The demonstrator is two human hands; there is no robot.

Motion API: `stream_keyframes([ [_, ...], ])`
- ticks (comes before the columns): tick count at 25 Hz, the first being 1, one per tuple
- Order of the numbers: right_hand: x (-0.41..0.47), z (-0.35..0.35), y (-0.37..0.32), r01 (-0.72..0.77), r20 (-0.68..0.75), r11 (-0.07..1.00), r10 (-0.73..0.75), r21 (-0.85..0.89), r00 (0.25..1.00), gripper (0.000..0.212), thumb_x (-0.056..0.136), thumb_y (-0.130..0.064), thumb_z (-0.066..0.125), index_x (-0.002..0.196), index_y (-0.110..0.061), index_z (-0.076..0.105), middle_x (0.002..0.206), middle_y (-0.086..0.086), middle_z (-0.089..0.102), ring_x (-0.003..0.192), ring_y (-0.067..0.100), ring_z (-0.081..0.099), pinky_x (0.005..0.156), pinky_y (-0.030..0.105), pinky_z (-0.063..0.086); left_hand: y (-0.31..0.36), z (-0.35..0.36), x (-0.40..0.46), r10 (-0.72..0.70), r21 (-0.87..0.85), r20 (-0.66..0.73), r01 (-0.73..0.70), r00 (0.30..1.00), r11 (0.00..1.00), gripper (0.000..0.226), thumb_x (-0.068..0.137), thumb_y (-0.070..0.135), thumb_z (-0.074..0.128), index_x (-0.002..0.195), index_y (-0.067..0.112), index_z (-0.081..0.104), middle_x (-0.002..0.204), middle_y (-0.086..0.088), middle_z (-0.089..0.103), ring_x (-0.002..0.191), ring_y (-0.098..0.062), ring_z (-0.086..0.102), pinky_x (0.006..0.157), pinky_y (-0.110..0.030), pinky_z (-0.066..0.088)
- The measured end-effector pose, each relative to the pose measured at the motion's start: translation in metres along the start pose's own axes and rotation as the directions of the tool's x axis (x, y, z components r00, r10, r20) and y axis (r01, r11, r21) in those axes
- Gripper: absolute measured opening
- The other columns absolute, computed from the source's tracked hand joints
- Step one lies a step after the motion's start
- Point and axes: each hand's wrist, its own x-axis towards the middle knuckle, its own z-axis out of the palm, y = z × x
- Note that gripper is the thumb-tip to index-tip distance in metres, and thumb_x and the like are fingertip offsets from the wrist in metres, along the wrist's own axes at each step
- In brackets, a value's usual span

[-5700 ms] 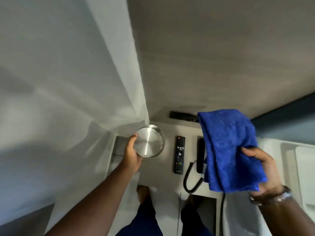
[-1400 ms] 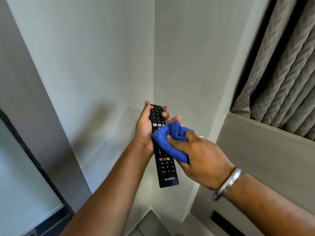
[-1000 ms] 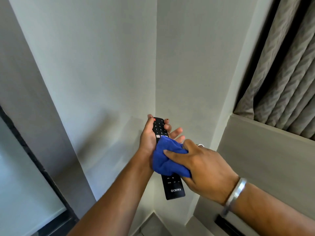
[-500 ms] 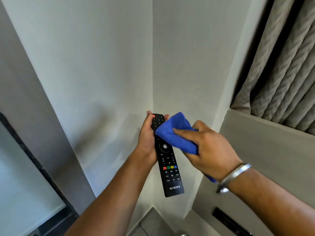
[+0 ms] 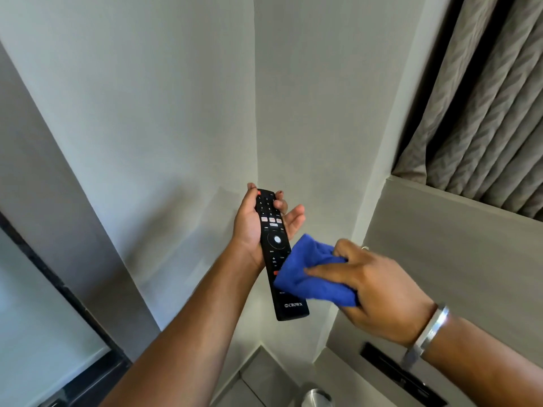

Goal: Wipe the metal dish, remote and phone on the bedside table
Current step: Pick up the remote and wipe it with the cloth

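Note:
My left hand holds a black remote up in front of the wall corner, buttons facing me, gripping its upper half. My right hand is closed on a bunched blue cloth that presses against the remote's lower half and covers some buttons there. The metal dish shows only as a shiny sliver at the bottom edge of the head view. The phone is out of view.
White walls meet in a corner behind the remote. A wooden headboard panel with a dark slot lies to the right, grey curtains above it. A dark-framed panel runs along the left.
My right hand has slid the blue cloth down the remote from its top buttons to its lower half. The upper buttons now show. Earlier I held the dish over the table.

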Motion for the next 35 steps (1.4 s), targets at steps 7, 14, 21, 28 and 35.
stream_keyframes([
  [7,0.014,0.012,-0.012,-0.024,-0.053,0.992,0.017,-0.122,0.998,0.041,0.079,-0.034,0.056,0.119,-0.043,0.056,0.084,-0.002,0.051,0.061,0.018,0.052,0.05,0.022,0.036,-0.004,0.016,-0.002,-0.064,0.089,0.058,0.059,0.996,0.994,0.059,0.091,0.068,0.038,0.096,0.013,0.06,0.067,0.005,0.056,0.083,-0.03,0.073,0.074,-0.041,0.059],
  [14,0.013,-0.007,0.023,-0.154,-0.153,0.961,0.12,-0.231,0.981,0.036,0.073,-0.02,0.074,0.105,-0.036,0.066,0.078,0.001,0.05,0.059,0.014,0.039,0.043,0.026,0.04,0.003,0.01,-0.002,-0.063,-0.039,0.076,0.066,0.995,0.997,0.057,0.095,0.06,0.04,0.099,0.006,0.058,0.062,-0.001,0.058,0.072,-0.03,0.073,0.066,-0.041,0.062],
  [21,0.024,0.013,-0.015,-0.071,-0.144,0.992,0.055,-0.109,0.988,0.036,0.081,-0.03,0.058,0.116,-0.039,0.058,0.085,0.001,0.053,0.062,0.022,0.054,0.047,0.028,0.044,0.009,0.019,0.0,0.017,0.047,0.088,-0.021,0.996,0.999,0.059,0.095,0.061,0.037,0.094,0.006,0.059,0.068,0.0,0.061,0.088,-0.031,0.073,0.087,-0.044,0.055],
  [28,-0.007,-0.001,-0.009,0.105,0.024,0.994,-0.104,-0.009,0.994,0.034,0.083,-0.035,0.049,0.115,-0.042,0.059,0.083,-0.005,0.049,0.064,0.008,0.042,0.052,0.015,0.035,0.011,0.001,0.002,0.026,-0.002,0.016,-0.026,1.0,1.0,0.059,0.093,0.065,0.039,0.093,0.009,0.06,0.066,0.003,0.057,0.085,-0.03,0.073,0.081,-0.044,0.059],
  [35,0.007,0.022,-0.03,-0.015,-0.112,0.997,0.023,0.07,0.993,0.039,0.083,-0.036,0.053,0.122,-0.042,0.052,0.086,-0.007,0.046,0.064,0.013,0.05,0.053,0.026,0.046,0.008,0.02,0.003,-0.002,-0.023,0.057,0.003,0.998,1.0,0.06,0.094,0.064,0.037,0.092,0.007,0.059,0.066,0.002,0.058,0.081,-0.032,0.073,0.079,-0.043,0.059],
])
